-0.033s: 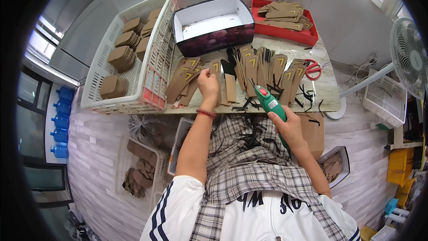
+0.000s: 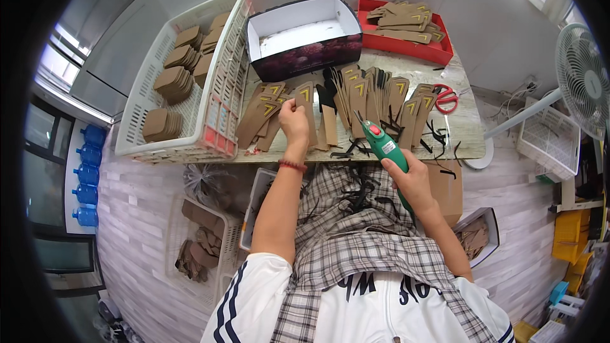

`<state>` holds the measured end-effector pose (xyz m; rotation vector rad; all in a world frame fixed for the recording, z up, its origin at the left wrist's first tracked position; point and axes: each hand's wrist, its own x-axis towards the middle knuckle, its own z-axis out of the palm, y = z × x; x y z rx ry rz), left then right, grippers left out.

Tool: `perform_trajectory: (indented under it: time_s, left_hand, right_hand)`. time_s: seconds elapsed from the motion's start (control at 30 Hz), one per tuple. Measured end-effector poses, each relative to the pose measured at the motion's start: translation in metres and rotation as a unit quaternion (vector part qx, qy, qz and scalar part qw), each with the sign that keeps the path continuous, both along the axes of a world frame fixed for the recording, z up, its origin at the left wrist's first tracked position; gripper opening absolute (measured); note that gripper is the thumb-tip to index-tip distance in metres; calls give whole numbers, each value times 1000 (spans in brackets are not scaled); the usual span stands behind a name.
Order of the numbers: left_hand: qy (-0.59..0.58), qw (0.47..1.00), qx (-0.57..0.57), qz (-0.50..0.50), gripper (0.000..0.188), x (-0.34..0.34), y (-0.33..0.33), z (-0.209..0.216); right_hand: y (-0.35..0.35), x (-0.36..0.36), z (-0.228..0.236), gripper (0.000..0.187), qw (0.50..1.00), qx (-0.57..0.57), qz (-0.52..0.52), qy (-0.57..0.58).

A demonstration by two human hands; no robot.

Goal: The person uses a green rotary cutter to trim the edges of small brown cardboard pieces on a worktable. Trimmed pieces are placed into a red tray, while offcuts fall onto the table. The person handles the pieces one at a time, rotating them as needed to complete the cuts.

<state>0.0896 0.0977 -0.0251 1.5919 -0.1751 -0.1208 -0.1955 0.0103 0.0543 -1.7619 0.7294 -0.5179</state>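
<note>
My left hand (image 2: 294,122) is closed at the table's near side, its fingers pinching the edge of a flat brown strip (image 2: 305,98) with a yellow angled mark. In my right hand (image 2: 413,181) is a green hand-held electric tool (image 2: 385,150) with a red button; its thin dark tip points away from me, toward the strips. A fanned row of brown strips (image 2: 358,96) lies just beyond the tip. To the left of my left hand is a loose pile of similar strips (image 2: 262,111). Black scraps (image 2: 361,187) lie on my checked apron, others on the table.
A white plastic crate (image 2: 210,114) with stacked brown pieces stands at left. Behind the strips are an open dark box (image 2: 305,57) and a red tray (image 2: 406,47) of strips. Red-handled scissors (image 2: 446,99) lie at right, with a white fan (image 2: 581,82) beyond.
My left hand has shifted very slightly left, and the strip in it leans a little more. My right hand and the green tool look the same.
</note>
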Motion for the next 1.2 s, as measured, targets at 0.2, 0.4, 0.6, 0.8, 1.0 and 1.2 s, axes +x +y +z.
perform_trajectory:
  time_s: [0.2,0.4,0.6,0.8,1.0,1.2]
  left_hand:
    - [220,908,-334,-122,11,-49,7,57]
    - [244,880,-387,-126,13,-75,-15,74]
    - [263,882,-372,-120,17,-92,-34,85]
    - [275,877,-371,-134,19,-103,-43,75]
    - [279,883,-341,-160,14,-110,-42,66]
    - [281,891,-303,-187,9,-121,-37,66]
  right_hand:
    - [2,13,15,34,999,35,3,-6]
    - [3,14,20,36,999,33,-6,-16]
    - [0,11,25,35,999,35,-22,-23]
    - [-5,9,25,33,998,34,-30,-44]
    - [-5,6,29,32,998,37,-43,-29]
    - [-6,7,31,32,998,29,-49,-29]
